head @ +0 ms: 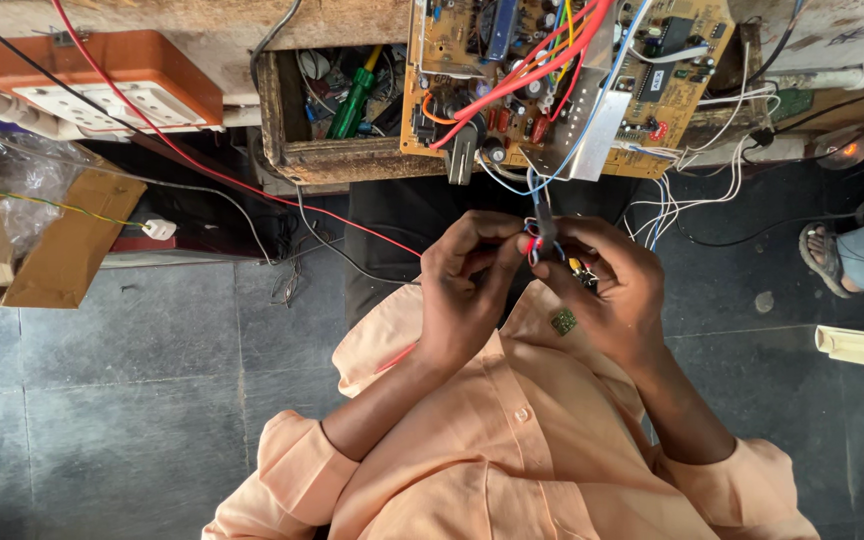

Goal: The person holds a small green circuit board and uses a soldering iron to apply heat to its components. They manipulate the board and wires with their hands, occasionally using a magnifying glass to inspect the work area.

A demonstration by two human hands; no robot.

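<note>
My left hand (464, 285) and my right hand (607, 290) meet over my lap, fingertips pinched together on a small bundle of thin wires (542, 235), red, blue and black. Those wires run up to a yellow circuit board (562, 80) lying on the bench edge, crowded with components and more coloured wires. A small green chip (563, 321) rests on my peach shirt just below my right hand. A red wire (352, 225) passes left of my left hand.
A wooden box (327, 150) with a green screwdriver (352, 100) sits left of the board. An orange socket board (102, 80) and a cardboard box (47, 245) are at far left. Another person's sandalled foot (832, 255) is at right, near white strips (862, 348).
</note>
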